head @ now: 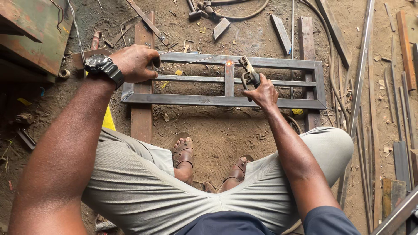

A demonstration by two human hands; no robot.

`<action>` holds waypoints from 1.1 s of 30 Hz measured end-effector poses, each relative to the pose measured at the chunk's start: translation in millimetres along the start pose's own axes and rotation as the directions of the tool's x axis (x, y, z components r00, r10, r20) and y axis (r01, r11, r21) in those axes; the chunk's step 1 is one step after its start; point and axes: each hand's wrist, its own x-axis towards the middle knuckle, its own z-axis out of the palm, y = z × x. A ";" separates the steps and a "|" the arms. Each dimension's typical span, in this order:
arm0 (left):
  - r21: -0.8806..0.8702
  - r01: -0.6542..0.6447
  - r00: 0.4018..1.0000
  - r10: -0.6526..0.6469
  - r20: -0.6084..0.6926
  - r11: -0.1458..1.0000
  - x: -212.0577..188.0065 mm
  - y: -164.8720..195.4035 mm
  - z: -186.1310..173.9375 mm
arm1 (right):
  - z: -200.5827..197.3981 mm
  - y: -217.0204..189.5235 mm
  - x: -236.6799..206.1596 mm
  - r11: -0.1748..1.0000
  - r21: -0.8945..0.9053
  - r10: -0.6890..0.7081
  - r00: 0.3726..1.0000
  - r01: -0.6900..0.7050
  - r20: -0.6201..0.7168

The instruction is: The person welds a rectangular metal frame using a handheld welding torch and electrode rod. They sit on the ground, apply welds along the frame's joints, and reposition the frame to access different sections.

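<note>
Steel frame work, seen from above, w/ the rectangular grey flat-bar frame (226, 101) as the landmark: it lies flat on two brown wooden planks (141, 117) over the dirt floor, which lifts it off the soil, prob. so the joints sit level and reachable.

Far left of the frame, a rusty green metal box (30, 35) sits at the edge of view. At the frame's left end, the left hand (133, 63), black wristwatch (101, 66) on the wrist, is curled shut over the top bar's corner, fingers wrapped down on it; likely pressing the frame steady. Whether it also pinches something small can't be told.

Mid-frame, a short upright bar meets the top rail, and an orange glowing spot (229, 63) shows right at that joint. A thin rod runs from left of the spot to it.

Just right of that spot, the right hand (262, 92) is closed tight around a black-handled electrode holder w/ brass-coloured jaws (249, 72), tip angled up-left at the glowing joint, hand resting over the frame's lower rails, prob. for support.

Below the frame, both feet in brown leather sandals (183, 154) sit on the dirt, knees spread either side. Right of the frame, long loose steel strips (363, 65) lie scattered.
</note>
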 end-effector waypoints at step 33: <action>-0.054 -0.019 0.999 0.017 -0.049 0.998 0.0 -4.0 2.0 | -1.0 -1.6 0.6 0.996 0.084 0.015 0.999 -0.011 -0.045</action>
